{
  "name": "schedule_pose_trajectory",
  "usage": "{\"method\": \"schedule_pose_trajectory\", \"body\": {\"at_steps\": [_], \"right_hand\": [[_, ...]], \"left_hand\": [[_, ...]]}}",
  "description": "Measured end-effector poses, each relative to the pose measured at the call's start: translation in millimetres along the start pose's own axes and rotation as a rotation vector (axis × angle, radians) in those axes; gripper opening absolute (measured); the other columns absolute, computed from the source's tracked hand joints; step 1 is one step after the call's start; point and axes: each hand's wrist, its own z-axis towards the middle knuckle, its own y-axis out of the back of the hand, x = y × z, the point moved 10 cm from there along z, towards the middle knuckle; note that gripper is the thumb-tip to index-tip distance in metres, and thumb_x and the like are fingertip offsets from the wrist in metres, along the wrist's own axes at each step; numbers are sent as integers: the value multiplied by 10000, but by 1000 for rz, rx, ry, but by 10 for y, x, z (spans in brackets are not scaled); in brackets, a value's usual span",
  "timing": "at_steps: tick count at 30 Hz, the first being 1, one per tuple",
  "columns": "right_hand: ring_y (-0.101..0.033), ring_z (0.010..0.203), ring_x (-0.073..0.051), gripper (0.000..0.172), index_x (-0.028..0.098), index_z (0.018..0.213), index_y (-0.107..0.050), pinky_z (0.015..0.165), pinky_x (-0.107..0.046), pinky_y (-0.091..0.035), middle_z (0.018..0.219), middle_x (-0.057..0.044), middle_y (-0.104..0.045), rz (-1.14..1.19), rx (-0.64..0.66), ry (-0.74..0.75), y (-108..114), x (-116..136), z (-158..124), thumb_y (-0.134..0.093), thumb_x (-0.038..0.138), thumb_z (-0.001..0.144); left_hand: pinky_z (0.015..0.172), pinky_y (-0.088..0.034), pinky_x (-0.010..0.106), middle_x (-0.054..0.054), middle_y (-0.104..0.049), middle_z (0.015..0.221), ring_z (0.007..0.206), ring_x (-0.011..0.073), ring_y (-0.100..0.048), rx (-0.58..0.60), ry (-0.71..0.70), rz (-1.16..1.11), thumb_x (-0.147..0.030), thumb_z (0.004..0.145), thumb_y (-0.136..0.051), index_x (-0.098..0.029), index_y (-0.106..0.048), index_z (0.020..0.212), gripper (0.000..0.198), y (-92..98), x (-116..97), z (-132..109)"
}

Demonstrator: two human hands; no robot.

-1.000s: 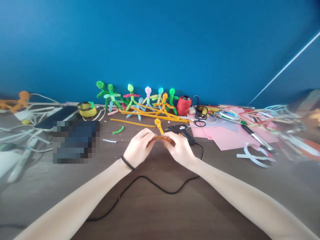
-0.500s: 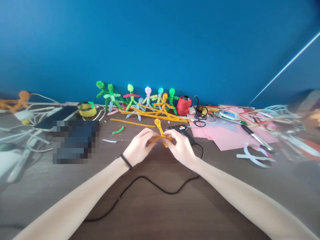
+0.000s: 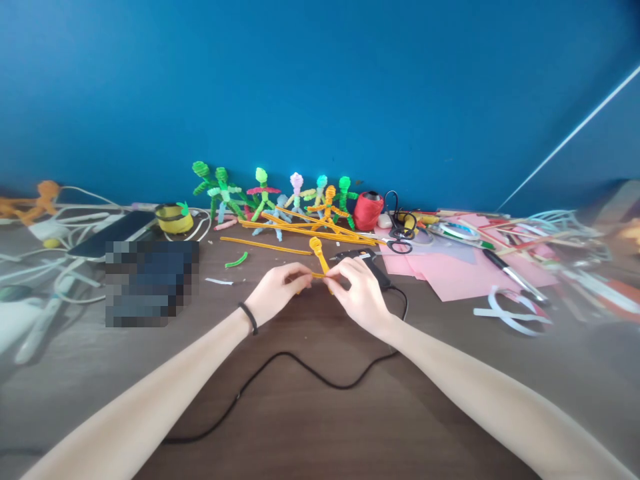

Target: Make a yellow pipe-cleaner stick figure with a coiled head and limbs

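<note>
An orange-yellow pipe-cleaner figure [image 3: 319, 251] with a coiled round head is held above the table's middle, head pointing away from me. My left hand [image 3: 279, 287], with a black band at its wrist, pinches an orange pipe cleaner [image 3: 317, 275] that runs sideways from the figure. My right hand [image 3: 359, 290] is closed on the figure just below its head. Fingers hide the lower part of the figure. Beyond the right hand lies a black glue gun [image 3: 374, 267]. A single orange pipe cleaner [image 3: 265, 246] rests on the table past the left hand.
Several coloured pipe-cleaner figures [image 3: 261, 193] stand along the blue wall, behind a pile of orange pipe cleaners [image 3: 310, 231]. Black scissors [image 3: 400, 245] and pink paper [image 3: 455, 273] lie to the right. A black cable [image 3: 285, 355] crosses the table in front. A phone [image 3: 114, 235] sits left.
My left hand has shifted slightly left and its grip along the sideways pipe cleaner has changed. The right hand and the figure's head stay in nearly the same place.
</note>
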Motion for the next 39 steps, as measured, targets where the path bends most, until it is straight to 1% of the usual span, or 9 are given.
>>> {"method": "schedule_pose_trajectory", "body": {"at_steps": [5,8,14,17,21,25,31,36,39], "right_hand": [[-487,736,-160,132,188,745,-554,690,-276,-382,725,-19,-577,24,22,-21,10,-44,18,-512,304,793],[-509,717,-142,131,194,788,-541,666,-252,-384,746,-12,-584,-6,41,-107,15,-163,29,-439,266,826],[-546,649,-161,205,208,890,-478,511,-242,-322,760,-8,-598,-224,223,-173,-211,-236,-45,-476,381,781],[-558,663,-161,143,211,899,-456,507,-241,-315,890,-23,-606,-217,274,-163,-307,-236,-77,-476,266,769],[-547,652,-142,133,196,868,-439,578,-247,-370,800,-14,-590,-10,212,-177,-283,-245,-63,-408,129,757],[-528,644,-122,70,189,834,-429,616,-240,-403,739,-8,-542,261,80,-169,-159,-156,-45,-390,159,784],[-486,590,-97,16,201,795,-419,565,-218,-395,693,23,-500,460,231,-164,-312,25,-115,-426,198,782],[-491,555,-100,119,202,765,-441,530,-214,-375,655,29,-533,381,352,-188,-374,9,-112,-446,316,798],[-528,617,-122,162,201,774,-465,579,-232,-373,689,6,-570,89,247,-224,-154,-189,-1,-385,330,829]], "left_hand": [[586,-433,252,5,-622,646,596,143,-547,22,68,140,-314,753,-444,-181,-601,721,209,33,110,25],[740,-422,286,37,-648,861,795,181,-566,-84,109,302,-254,746,-424,-190,-626,764,212,202,206,43],[808,-384,368,57,-610,822,818,221,-510,-183,98,592,-172,722,-418,-203,-641,780,232,308,268,29],[825,-367,392,53,-609,867,848,230,-495,-260,54,616,-156,722,-423,-206,-636,802,233,328,181,-5],[780,-396,324,60,-607,860,856,204,-517,-252,-6,381,-191,763,-399,-180,-624,805,229,268,56,-21],[723,-414,309,60,-637,841,780,187,-573,-146,163,-44,-334,776,-432,-171,-631,829,263,126,193,-5],[744,-428,311,88,-648,882,840,189,-587,-60,249,-753,-372,717,-553,-132,-604,893,301,-111,247,-20],[756,-443,314,33,-635,752,740,153,-593,-76,246,-909,-307,703,-590,-143,-569,779,182,-157,275,-53],[743,-447,301,8,-611,698,694,134,-585,-117,248,-915,-318,695,-594,-153,-544,722,174,-145,339,-63]]}}
